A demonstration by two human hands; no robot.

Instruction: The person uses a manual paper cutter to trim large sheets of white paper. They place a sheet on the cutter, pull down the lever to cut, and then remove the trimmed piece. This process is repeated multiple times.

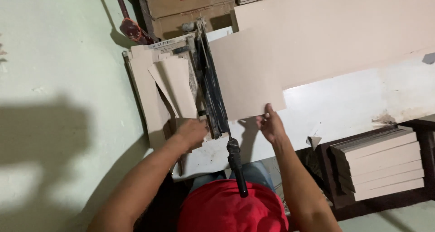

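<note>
A paper cutter [213, 96] with a dark blade arm and a black handle [237, 166] lies on a white table [344, 109]. A large beige cardboard sheet [247, 73] rests to the right of the blade. My right hand [271, 124] pinches the sheet's near edge. My left hand [191, 132] rests on cut beige pieces [174, 89] piled left of the blade; whether it grips one is unclear.
A much larger beige board [335, 28] covers the table's far right. A stack of cut boards [385, 164] sits on a dark shelf at lower right. Brown cartons [190, 7] stand behind the cutter. A pale green wall [59, 100] is on the left.
</note>
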